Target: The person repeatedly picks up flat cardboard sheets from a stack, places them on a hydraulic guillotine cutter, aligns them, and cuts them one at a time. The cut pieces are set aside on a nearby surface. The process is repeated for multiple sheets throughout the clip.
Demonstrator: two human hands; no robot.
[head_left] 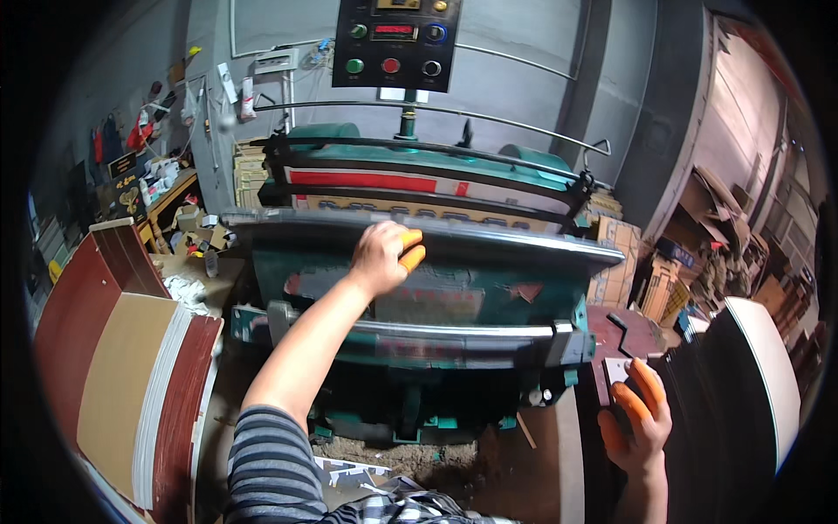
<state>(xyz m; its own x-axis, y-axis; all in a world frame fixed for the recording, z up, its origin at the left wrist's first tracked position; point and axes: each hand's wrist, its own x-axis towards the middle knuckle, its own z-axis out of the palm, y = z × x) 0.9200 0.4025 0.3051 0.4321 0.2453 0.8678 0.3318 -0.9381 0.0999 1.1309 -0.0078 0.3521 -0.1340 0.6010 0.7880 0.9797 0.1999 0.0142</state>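
Note:
A green press machine (pixel 436 340) stands in front of me, with a long silver-edged metal bar (pixel 524 244) across it. My left hand (pixel 380 258) is at this bar, left of its middle. Its fingers bend over the edge, and orange covers show on the thumb and a finger; the other fingertips are hidden. To the lower right is my right hand (pixel 644 421), raised and holding nothing, its orange-covered fingers curved and apart. It is nearest a stack of dark boards (pixel 720 397) with a pale top sheet. A black crank-shaped tool (pixel 617 333) lies beyond it.
A black control panel (pixel 393 52) with coloured buttons hangs above the machine. Stacked brown and red boards (pixel 122 384) rise on the left. Behind them is a cluttered wooden desk (pixel 175 194). Cardboard (pixel 616 260) leans at the right, and scraps (pixel 349 472) lie on the floor.

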